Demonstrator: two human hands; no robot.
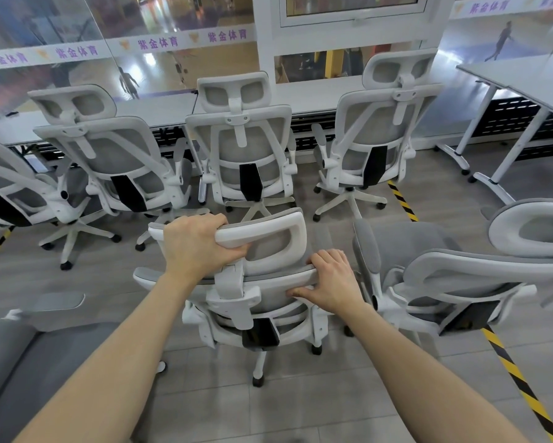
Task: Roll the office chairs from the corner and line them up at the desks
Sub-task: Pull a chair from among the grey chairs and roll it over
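Observation:
A white-framed office chair [270,247] with grey mesh stands right in front of me, its back toward me. My left hand [198,247] grips the left side of its headrest. My right hand [331,282] holds the top right rim of its backrest. Several matching chairs stand in a row ahead, facing the long white desk [147,113] by the glass wall: one [240,148] in the middle, one [115,155] to its left, one [377,135] to its right.
Another chair [480,276] stands close on my right, and a further chair [6,193] sits at the far left. A grey seat [19,362] is at the lower left. A white desk [524,78] on castors stands at right. Black-yellow floor tape [518,382] runs diagonally.

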